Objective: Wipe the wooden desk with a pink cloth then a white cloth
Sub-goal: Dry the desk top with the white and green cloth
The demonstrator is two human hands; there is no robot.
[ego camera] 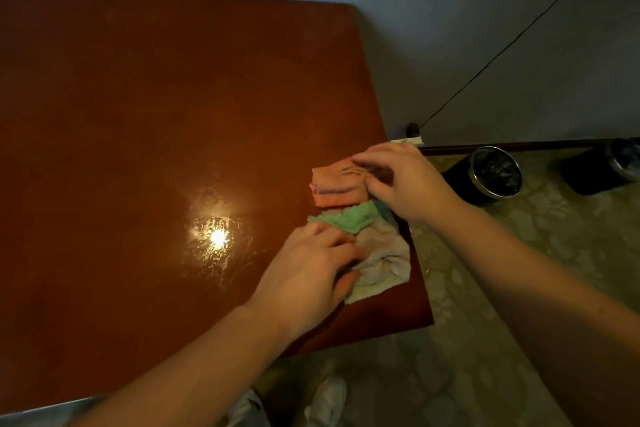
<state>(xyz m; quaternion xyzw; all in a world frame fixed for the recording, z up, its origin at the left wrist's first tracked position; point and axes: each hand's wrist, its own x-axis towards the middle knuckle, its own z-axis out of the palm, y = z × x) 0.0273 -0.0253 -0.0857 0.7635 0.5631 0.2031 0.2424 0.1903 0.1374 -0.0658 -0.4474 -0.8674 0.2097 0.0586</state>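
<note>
While the right hand (398, 184) curls its fingers on the folded pink cloth (337, 184) at the right edge of the worktop (138, 114), the left hand (311, 267) pinches the white cloth (384, 263) just below. It looks best to lift only the pink one, leaving the green cloth (349, 218) behind.

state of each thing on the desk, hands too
wooden desk, glossy, reflecting a light
pink cloth, folded, flat near the right edge
green cloth, crumpled, between the other two cloths
white cloth, crumpled
right hand, pinches the pink cloth
left hand, grips the white cloth
</note>
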